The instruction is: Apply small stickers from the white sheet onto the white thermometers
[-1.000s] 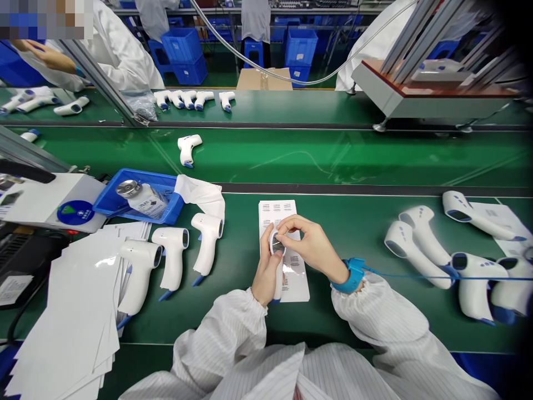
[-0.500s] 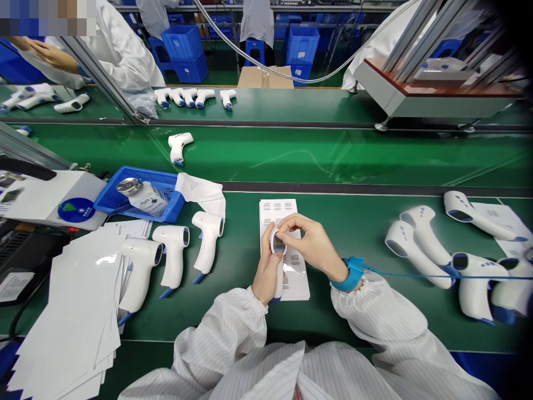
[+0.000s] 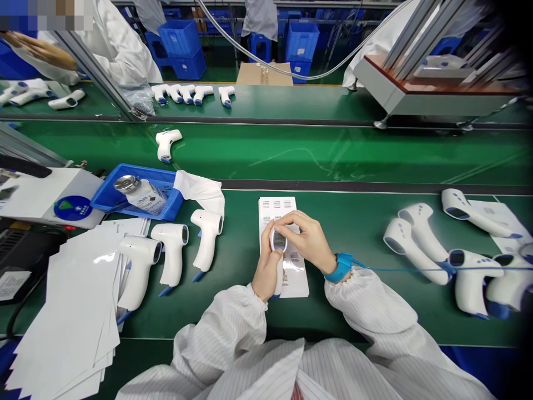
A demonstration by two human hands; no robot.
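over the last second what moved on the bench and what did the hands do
The white thermometer on the middle green belt slid left along it. The right hand swung its wrist inward, its fingers staying on the head of the thermometer held in the left hand. The left hand kept its hold; nothing was let go. The printed sheets and blue tray stayed put.

The infrared thermometers (image 3: 172, 250) are glossy white plastic, the bench mat (image 3: 333, 316) smooth and matt.
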